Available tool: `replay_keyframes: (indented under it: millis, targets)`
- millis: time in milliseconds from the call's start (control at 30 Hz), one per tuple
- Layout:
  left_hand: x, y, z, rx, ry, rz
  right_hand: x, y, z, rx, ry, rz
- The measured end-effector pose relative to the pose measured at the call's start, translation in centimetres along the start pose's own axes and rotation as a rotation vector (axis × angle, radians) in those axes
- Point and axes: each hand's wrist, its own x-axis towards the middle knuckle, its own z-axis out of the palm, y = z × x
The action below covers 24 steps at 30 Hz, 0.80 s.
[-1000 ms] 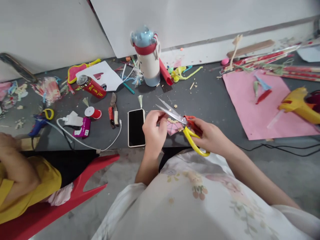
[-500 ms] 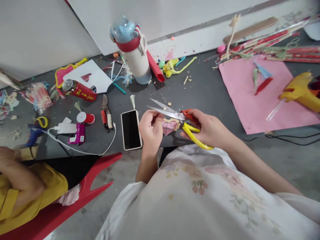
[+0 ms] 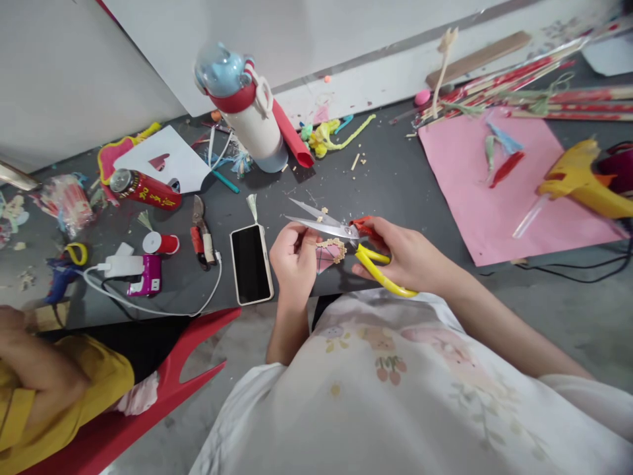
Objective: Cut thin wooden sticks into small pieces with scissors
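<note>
My left hand (image 3: 293, 257) pinches a small pink piece (image 3: 326, 256) with dark lines on it and a bumpy beige edging. My right hand (image 3: 403, 254) grips a pair of scissors (image 3: 378, 267) with yellow handles. Something red (image 3: 364, 226) shows under my right fingers beside the scissors' pivot; I cannot tell whether it belongs to them. The blades are parted and point left, just above the pink piece and close to my left fingertips. A beige crumb lies at the blades. My left fingers hide part of the pink piece.
A phone (image 3: 251, 265) lies left of my left hand, with pruning shears (image 3: 202, 234) beyond it. A water bottle (image 3: 247, 115) stands behind. Pink paper (image 3: 455, 191) and a yellow glue gun (image 3: 576, 178) lie right. A person in a yellow sleeve (image 3: 93, 369) sits left.
The whole view has shifted slightly, so most table items appear farther left. The pink piece is tilted a little differently in my left hand. Both holds stay the same, and the blades remain parted.
</note>
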Motion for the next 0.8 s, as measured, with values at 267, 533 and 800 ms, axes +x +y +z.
replay_keyframes:
  millis: [267, 533, 800]
  targets:
    - [0.0, 0.0, -0.2, -0.001, -0.002, 0.019, 0.0, 0.0, -0.1, 0.056, -0.057, 0.032]
    - [0.3, -0.5, -0.7, 0.008, -0.064, 0.011, 0.1, 0.2, 0.0, 0.148, -0.136, 0.069]
    - [2.2, 0.1, -1.0, 0.119, -0.215, 0.037, 0.5, 1.2, 0.4, 0.274, -0.176, 0.095]
